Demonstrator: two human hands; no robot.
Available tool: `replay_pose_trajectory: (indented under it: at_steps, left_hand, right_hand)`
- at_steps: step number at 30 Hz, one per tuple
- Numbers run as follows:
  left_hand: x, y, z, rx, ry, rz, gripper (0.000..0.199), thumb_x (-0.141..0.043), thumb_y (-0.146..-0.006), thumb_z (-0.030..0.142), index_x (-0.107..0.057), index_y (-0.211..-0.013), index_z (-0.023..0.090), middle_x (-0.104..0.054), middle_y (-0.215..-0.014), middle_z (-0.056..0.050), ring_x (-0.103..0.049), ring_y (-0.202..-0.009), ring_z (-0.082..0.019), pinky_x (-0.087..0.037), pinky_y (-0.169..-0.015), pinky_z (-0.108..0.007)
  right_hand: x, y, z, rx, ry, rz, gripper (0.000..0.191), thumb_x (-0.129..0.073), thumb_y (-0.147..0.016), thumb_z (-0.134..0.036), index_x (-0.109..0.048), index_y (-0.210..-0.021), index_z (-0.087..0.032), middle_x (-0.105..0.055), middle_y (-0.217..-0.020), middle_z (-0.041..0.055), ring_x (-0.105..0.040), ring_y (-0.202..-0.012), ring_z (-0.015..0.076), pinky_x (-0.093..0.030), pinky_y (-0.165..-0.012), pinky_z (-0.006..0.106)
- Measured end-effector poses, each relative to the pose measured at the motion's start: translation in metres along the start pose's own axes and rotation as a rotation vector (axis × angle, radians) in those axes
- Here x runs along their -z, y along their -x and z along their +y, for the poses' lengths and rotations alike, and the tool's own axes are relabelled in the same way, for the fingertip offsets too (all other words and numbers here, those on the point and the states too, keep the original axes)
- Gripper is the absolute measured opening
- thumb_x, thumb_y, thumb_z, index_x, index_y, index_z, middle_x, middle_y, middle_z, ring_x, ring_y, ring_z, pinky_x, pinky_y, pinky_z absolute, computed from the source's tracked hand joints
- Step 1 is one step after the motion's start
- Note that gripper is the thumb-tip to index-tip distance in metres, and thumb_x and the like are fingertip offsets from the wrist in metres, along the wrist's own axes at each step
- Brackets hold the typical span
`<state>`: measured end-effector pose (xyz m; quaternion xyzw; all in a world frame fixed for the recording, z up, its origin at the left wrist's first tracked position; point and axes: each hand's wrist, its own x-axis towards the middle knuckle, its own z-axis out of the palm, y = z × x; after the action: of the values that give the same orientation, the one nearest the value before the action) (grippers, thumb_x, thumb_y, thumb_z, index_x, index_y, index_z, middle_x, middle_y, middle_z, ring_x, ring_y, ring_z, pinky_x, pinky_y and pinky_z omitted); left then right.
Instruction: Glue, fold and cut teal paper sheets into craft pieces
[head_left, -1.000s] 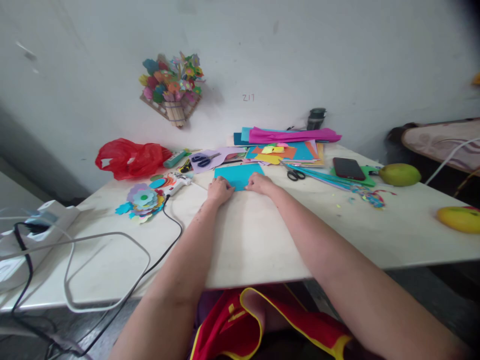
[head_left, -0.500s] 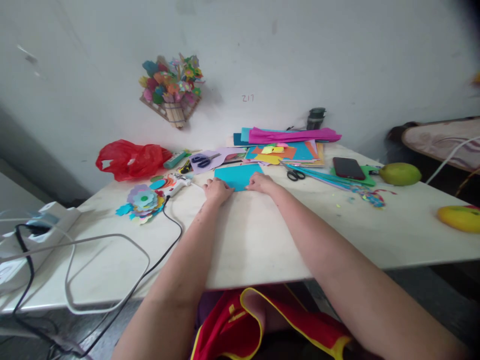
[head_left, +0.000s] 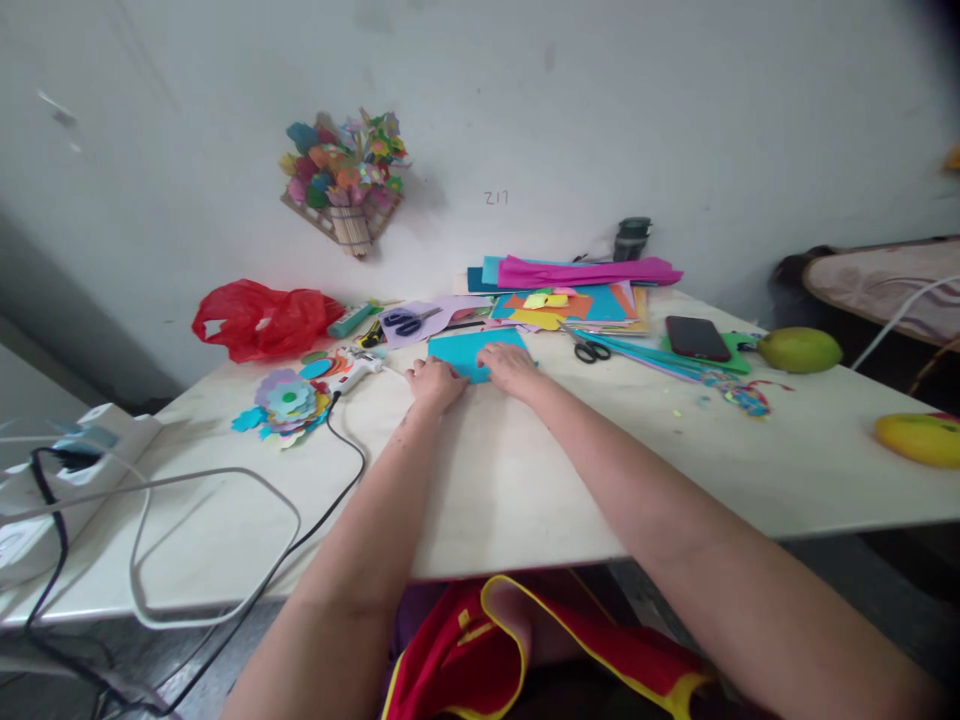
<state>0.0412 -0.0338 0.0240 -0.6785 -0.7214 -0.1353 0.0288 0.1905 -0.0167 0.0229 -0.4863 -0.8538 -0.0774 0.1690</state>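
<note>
A sheet of bright blue paper (head_left: 469, 347) lies on the table in front of me, its near edge under my hands. My left hand (head_left: 436, 382) is at the near left corner, its fingers bent and closed on that edge. Over the right part of the sheet rests my right hand (head_left: 510, 370), fingers stretched across the paper and slightly apart. The right hand's thumb is hard to make out.
Black scissors (head_left: 591, 351) lie right of the paper, near a phone (head_left: 697, 338). A glue gun (head_left: 355, 372) and paper flowers (head_left: 289, 398) are on the left, with cables (head_left: 296, 530) across the table. Stacked coloured sheets (head_left: 592, 300) sit behind.
My right hand has moved left from the sheet's near right corner, further over the paper, and its fingers have stretched out. My left hand has stayed in place.
</note>
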Motion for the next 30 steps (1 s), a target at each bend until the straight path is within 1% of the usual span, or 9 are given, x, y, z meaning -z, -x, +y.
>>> replay_pose_trajectory:
  at_steps: [4, 8, 10, 13, 16, 19, 22, 27, 30]
  left_hand:
    - [0.001, 0.002, 0.002, 0.0, 0.029, -0.004, 0.03, -0.053, -0.068, 0.05, -0.069, -0.076, 0.026, -0.057, -0.106, -0.009, -0.041, -0.106, -0.031, -0.029, -0.089, -0.044]
    - [0.0, -0.001, -0.006, -0.016, 0.057, -0.012, 0.031, -0.053, -0.068, 0.05, -0.068, -0.078, 0.026, -0.057, -0.108, -0.009, -0.041, -0.107, -0.032, -0.028, -0.09, -0.045]
    - [0.0, -0.005, -0.016, -0.024, 0.085, -0.022, 0.033, -0.05, -0.069, 0.053, -0.068, -0.078, 0.026, -0.058, -0.109, -0.007, -0.041, -0.108, -0.031, -0.027, -0.091, -0.046]
    - [0.002, -0.011, -0.037, 0.034, 0.162, -0.018, 0.033, -0.046, -0.073, 0.05, -0.068, -0.082, 0.027, -0.061, -0.108, -0.004, -0.039, -0.112, -0.029, -0.026, -0.093, -0.044]
    - [0.009, -0.012, -0.051, 0.095, 0.197, -0.051, 0.033, -0.045, -0.074, 0.049, -0.069, -0.082, 0.027, -0.066, -0.092, -0.006, -0.041, -0.111, -0.029, -0.029, -0.091, -0.043]
    - [0.015, -0.008, -0.052, 0.088, 0.223, -0.041, 0.036, -0.048, -0.072, 0.052, -0.068, -0.082, 0.024, -0.066, -0.084, -0.007, -0.047, -0.105, -0.027, -0.032, -0.089, -0.039]
    - [0.018, -0.001, -0.05, 0.066, 0.267, -0.049, 0.035, -0.051, -0.07, 0.052, -0.067, -0.08, 0.023, -0.066, -0.08, -0.004, -0.053, -0.096, -0.023, -0.036, -0.085, -0.034]
    - [0.015, 0.0, -0.056, 0.059, 0.352, -0.085, 0.032, -0.056, -0.067, 0.05, -0.066, -0.079, 0.023, -0.066, -0.076, -0.001, -0.058, -0.082, -0.019, -0.041, -0.073, -0.028]
    - [0.011, -0.005, -0.061, 0.043, 0.362, -0.086, 0.031, -0.058, -0.065, 0.05, -0.065, -0.077, 0.022, -0.066, -0.074, 0.0, -0.058, -0.077, -0.018, -0.041, -0.07, -0.026]
  right_hand:
    - [-0.011, -0.006, -0.014, -0.034, -0.266, 0.021, 0.022, -0.047, -0.077, -0.01, -0.06, -0.092, -0.019, -0.061, -0.098, 0.0033, -0.054, -0.088, 0.0137, -0.039, -0.073, 0.022]
    - [-0.019, -0.01, -0.018, -0.127, -0.425, -0.059, 0.016, -0.049, -0.077, -0.014, -0.062, -0.085, -0.019, -0.065, -0.092, 0.001, -0.056, -0.084, 0.0123, -0.04, -0.072, 0.02]
    - [-0.02, -0.01, -0.018, -0.148, -0.449, -0.065, 0.014, -0.05, -0.077, -0.017, -0.063, -0.084, -0.019, -0.066, -0.091, 0.001, -0.057, -0.083, 0.0124, -0.04, -0.071, 0.02]
    - [-0.018, -0.01, -0.017, -0.169, -0.481, -0.079, 0.014, -0.052, -0.077, -0.017, -0.063, -0.085, -0.019, -0.066, -0.09, 0.0007, -0.057, -0.082, 0.0118, -0.04, -0.069, 0.019]
    - [-0.017, -0.011, -0.016, -0.184, -0.509, -0.114, 0.014, -0.053, -0.076, -0.018, -0.064, -0.086, -0.019, -0.067, -0.09, 0.001, -0.058, -0.081, 0.0112, -0.04, -0.067, 0.018]
    - [-0.016, -0.012, -0.017, -0.183, -0.51, -0.134, 0.015, -0.054, -0.077, -0.021, -0.065, -0.086, -0.019, -0.067, -0.089, 0.0005, -0.058, -0.08, 0.0111, -0.04, -0.065, 0.018]
    - [-0.015, -0.014, -0.019, -0.193, -0.477, -0.161, 0.015, -0.055, -0.076, -0.027, -0.066, -0.085, -0.02, -0.067, -0.088, -0.0006, -0.058, -0.078, 0.0113, -0.039, -0.062, 0.017]
    - [-0.015, -0.02, -0.021, -0.231, -0.447, -0.212, 0.016, -0.058, -0.073, -0.032, -0.066, -0.081, -0.022, -0.067, -0.086, -0.0017, -0.058, -0.074, 0.0108, -0.038, -0.056, 0.017]
    - [-0.015, -0.022, -0.021, -0.271, -0.469, -0.219, 0.018, -0.058, -0.073, -0.035, -0.066, -0.081, -0.021, -0.067, -0.083, -0.0016, -0.057, -0.07, 0.0104, -0.037, -0.053, 0.017]
